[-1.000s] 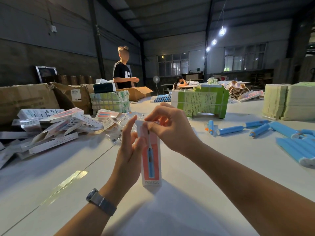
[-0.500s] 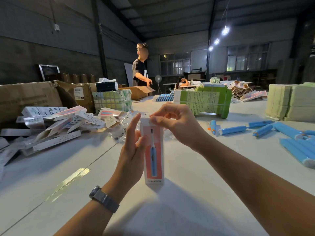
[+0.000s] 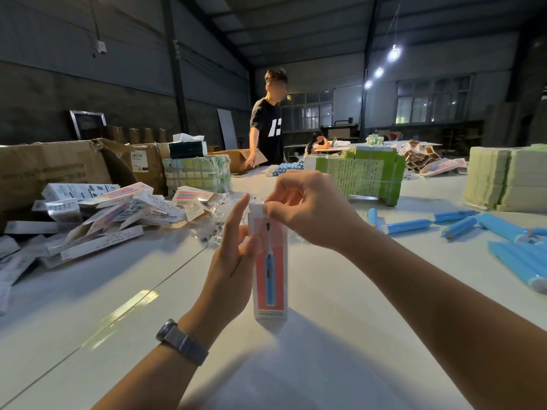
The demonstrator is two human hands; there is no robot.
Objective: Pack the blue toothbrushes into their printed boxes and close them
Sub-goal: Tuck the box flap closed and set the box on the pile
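A tall printed box (image 3: pixel 270 273), white and coral with a blue toothbrush pictured on it, stands upright on the white table (image 3: pixel 340 335) in the middle of the view. My left hand (image 3: pixel 229 270) holds its left side, thumb across the front, fingers straight up behind it. My right hand (image 3: pixel 307 208) pinches the white flap at the box's top end. Whatever is inside the box is hidden. Several blue toothbrushes (image 3: pixel 408 226) in wrap lie loose on the table at the right.
A heap of flat printed boxes (image 3: pixel 97 220) lies at the left, with clear plastic bags (image 3: pixel 216 229) beside it. Brown cartons (image 3: pixel 53 170), a green bundle (image 3: pixel 361 173) and pale stacks (image 3: pixel 506 179) line the back. A person in a black shirt (image 3: pixel 266 128) stands at the far side.
My right hand's fingers have shifted on the top flap, pressing it down onto the box. The view has tilted a little. The person at the back has walked right and reached to the table.
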